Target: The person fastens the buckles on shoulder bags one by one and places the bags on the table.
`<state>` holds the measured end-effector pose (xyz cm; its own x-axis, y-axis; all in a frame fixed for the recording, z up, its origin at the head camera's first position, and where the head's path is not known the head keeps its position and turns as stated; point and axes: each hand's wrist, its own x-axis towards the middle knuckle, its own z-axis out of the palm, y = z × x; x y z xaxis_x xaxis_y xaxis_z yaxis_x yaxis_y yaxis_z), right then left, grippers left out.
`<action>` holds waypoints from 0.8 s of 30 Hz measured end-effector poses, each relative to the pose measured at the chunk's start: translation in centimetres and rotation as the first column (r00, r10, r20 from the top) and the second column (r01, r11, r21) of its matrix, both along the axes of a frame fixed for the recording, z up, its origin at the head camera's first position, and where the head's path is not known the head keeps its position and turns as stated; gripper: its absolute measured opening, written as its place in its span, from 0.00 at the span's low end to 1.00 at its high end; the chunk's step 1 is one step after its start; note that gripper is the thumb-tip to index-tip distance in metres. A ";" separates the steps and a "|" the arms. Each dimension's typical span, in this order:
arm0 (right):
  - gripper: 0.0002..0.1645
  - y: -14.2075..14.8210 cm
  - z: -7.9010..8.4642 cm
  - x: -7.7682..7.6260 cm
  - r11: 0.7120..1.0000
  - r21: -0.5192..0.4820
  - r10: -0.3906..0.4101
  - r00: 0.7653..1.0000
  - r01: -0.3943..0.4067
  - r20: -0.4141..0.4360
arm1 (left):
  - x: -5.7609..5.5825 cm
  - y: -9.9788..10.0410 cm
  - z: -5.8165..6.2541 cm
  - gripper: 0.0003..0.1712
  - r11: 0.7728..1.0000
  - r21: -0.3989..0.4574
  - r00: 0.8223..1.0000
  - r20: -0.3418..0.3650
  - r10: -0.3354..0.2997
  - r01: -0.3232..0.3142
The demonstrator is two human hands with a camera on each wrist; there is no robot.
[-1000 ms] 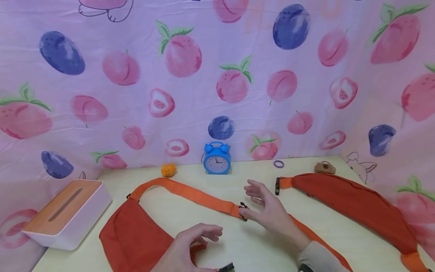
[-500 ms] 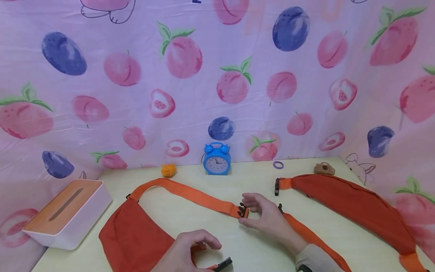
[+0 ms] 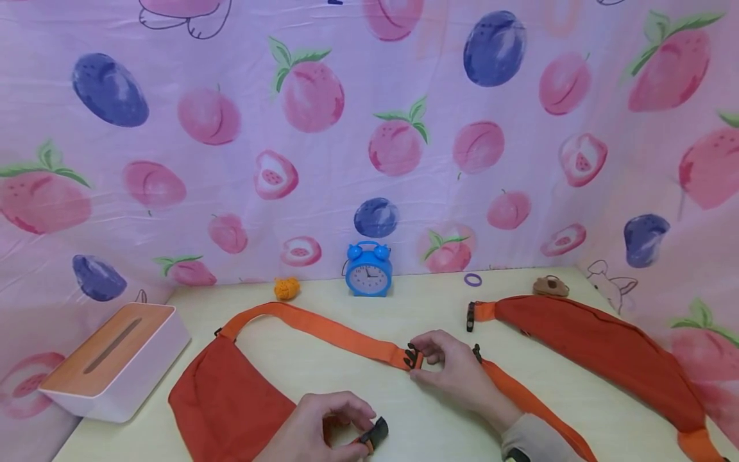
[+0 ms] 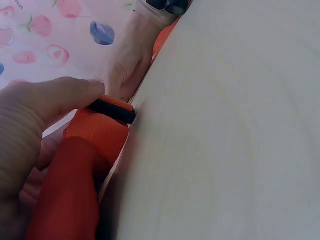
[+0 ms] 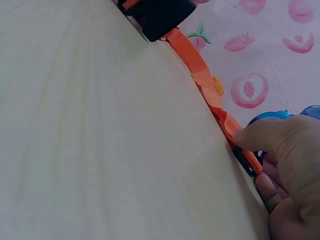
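A red waist bag with an orange strap lies on the left side of the table. My left hand pinches the black buckle socket at the bag's near end; in the left wrist view a finger lies along that socket. At the strap's free end is a black pronged buckle clip. My right hand pinches this end between thumb and fingers, and in the right wrist view the thumb presses the orange webbing. The two buckle halves are apart.
A second red waist bag lies at the right, its loose strap passing by my right forearm. A tissue box stands at the left. A blue alarm clock, yellow ball, purple ring and brown item line the back.
My right hand has come down and closed its fingers on the clip end of the strap. The socket in my left hand has risen and turned.
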<state>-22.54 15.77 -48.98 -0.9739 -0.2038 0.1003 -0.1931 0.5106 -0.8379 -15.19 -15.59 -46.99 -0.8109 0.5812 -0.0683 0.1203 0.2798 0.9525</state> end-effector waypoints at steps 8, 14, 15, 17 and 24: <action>0.30 0.1 0.0 -0.1 1.000 -0.002 0.004 1.000 -0.004 0.000 | -0.2 -0.2 0.0 0.19 0.999 -0.046 0.999 -0.049 -0.002 -0.001; 0.30 0.0 0.0 -0.1 1.000 0.001 -0.006 1.000 0.006 0.009 | -0.4 0.1 0.0 0.21 0.987 -0.157 0.994 -0.106 -0.030 0.013; 0.30 0.0 -0.1 -0.1 1.000 0.003 -0.009 1.000 0.009 0.011 | -0.4 0.2 0.1 0.21 0.983 -0.183 0.992 -0.121 -0.039 0.017; 0.30 -0.1 -0.1 -0.2 1.000 0.004 -0.014 1.000 0.014 0.013 | -0.4 0.4 0.2 0.21 0.974 -0.224 0.986 -0.153 -0.061 0.025; 0.30 -0.1 0.0 -0.2 1.000 -0.015 -0.010 1.000 0.010 -0.010 | -0.5 0.8 0.5 0.21 0.966 -0.250 0.976 -0.184 -0.113 0.065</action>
